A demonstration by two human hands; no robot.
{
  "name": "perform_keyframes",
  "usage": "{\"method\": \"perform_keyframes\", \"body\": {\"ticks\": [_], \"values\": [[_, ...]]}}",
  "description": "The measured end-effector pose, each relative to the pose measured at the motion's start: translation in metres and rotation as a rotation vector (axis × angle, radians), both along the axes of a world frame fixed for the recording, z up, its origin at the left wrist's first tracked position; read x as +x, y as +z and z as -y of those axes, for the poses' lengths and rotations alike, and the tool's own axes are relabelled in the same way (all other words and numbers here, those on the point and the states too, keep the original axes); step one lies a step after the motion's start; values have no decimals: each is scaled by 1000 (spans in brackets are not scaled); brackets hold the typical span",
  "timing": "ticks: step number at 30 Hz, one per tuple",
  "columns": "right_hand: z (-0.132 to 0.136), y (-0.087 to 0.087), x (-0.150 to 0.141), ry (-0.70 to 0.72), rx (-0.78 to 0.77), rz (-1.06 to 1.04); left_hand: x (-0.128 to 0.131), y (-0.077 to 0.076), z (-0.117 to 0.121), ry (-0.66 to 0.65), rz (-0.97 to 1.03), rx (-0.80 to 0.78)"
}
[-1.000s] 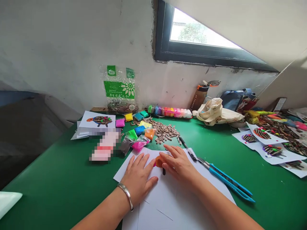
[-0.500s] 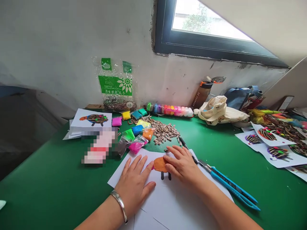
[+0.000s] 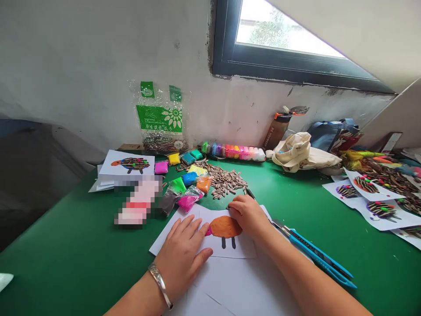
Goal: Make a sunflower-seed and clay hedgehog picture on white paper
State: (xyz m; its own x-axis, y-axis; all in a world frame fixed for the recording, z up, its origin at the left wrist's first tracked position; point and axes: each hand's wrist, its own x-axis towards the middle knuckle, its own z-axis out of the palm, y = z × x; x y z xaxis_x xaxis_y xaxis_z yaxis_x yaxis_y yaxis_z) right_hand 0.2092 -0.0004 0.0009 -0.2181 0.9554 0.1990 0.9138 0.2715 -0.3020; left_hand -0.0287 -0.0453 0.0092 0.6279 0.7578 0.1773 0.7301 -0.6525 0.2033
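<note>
My left hand (image 3: 186, 248) lies flat with spread fingers on a white paper card (image 3: 241, 251), its index fingertip touching a small magenta clay piece (image 3: 208, 231). Beside that is a flattened orange clay oval (image 3: 223, 227) with two dark clay legs (image 3: 223, 242) below it. Above the oval's right end, my right hand (image 3: 250, 215) is closed in a pinch at the card's upper edge. A dark sunflower seed (image 3: 228, 207) shows at its fingertips, mostly hidden by them.
Loose sunflower seeds (image 3: 226, 180) lie behind the card, with bagged coloured clay (image 3: 189, 199) to their left. A pen (image 3: 250, 193) and a blue craft knife (image 3: 320, 254) are at the right. Finished pictures (image 3: 131, 163) sit at left, and others (image 3: 378, 210) at right.
My right hand has moved off the orange clay towards the card's upper edge, and its fingers have closed at a seed there. The oval and both legs are uncovered. My left hand stays flat.
</note>
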Motion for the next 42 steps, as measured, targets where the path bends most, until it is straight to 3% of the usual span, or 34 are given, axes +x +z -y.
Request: {"method": "perform_keyframes", "body": {"ticks": [8,14,16,18,20,22,30,42], "values": [[-6,-16,1,69,132,173,0,2,-1,-52,45,31],[-9,-3,1,49,151,152,0,0,-2,-46,41,20],[-4,8,-3,1,135,55,0,0,-2,-47,32,11],[3,19,-11,-27,42,-219,2,1,-2,-47,24,4],[10,26,-22,56,-70,-403,3,2,-1,-45,26,3],[15,28,-33,122,-146,-457,3,1,-1,-44,30,0],[17,20,-44,120,-247,-385,4,-2,0,-30,16,-8],[14,13,-53,89,-233,-170,6,-2,0,-18,5,-24]]}}
